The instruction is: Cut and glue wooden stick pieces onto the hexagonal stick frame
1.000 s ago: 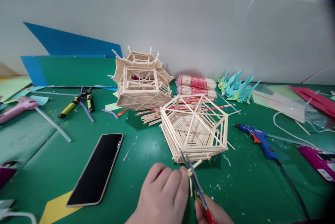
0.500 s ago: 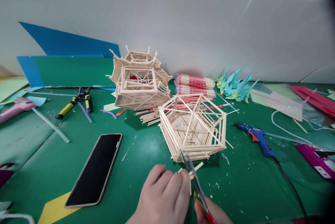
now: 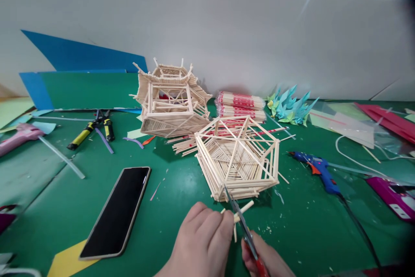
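Several short wooden sticks (image 3: pixel 244 211) poke out from the closed fingers of my left hand (image 3: pixel 205 240), low in the middle of the head view. My right hand (image 3: pixel 264 253) grips red-handled scissors (image 3: pixel 245 226), whose blades lie across the sticks and point away from me. Just beyond the blade tips sits a six-sided frame of wooden sticks (image 3: pixel 238 160), with a slatted floor and open sides. Behind it to the left stands a pagoda-like stick model (image 3: pixel 173 100). The ends of the sticks inside my left hand are hidden.
A blue glue gun (image 3: pixel 319 169) lies on the green table (image 3: pixel 175 182) to the right. Phone (image 3: pixel 116 212), pliers (image 3: pixel 87 132) and a pink glue gun (image 3: pixel 22 136) lie left. Bundled sticks (image 3: pixel 240 106) and blue-green folded paper (image 3: pixel 293 106) sit by the white partition (image 3: pixel 207 30).
The scissor blades have come together across the sticks, and my right hand's fingers have closed in. My left hand keeps hold of the sticks. The whole view has shifted slightly.
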A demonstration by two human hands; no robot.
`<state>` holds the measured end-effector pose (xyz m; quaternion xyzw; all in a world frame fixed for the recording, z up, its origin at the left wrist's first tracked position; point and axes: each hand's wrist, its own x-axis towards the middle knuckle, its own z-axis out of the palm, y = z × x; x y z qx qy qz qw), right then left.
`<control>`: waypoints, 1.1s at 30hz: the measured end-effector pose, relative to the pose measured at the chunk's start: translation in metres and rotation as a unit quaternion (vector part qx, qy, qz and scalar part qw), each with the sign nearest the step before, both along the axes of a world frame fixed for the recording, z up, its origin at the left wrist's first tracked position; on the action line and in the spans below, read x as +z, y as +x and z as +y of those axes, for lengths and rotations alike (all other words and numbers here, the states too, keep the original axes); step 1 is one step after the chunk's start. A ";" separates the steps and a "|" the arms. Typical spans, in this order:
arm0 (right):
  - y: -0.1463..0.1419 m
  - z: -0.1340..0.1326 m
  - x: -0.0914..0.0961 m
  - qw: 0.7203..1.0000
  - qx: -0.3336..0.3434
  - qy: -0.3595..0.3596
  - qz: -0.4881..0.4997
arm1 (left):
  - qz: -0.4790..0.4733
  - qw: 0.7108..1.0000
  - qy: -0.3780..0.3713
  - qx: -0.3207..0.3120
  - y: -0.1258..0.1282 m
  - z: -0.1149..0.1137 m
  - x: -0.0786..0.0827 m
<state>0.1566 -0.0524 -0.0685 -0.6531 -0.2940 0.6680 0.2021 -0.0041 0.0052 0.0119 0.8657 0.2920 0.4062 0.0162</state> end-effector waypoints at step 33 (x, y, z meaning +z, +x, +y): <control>0.011 -0.003 0.011 1.000 -0.016 -0.012 0.008 | -0.101 0.967 -0.231 -0.046 0.002 -0.002 -0.007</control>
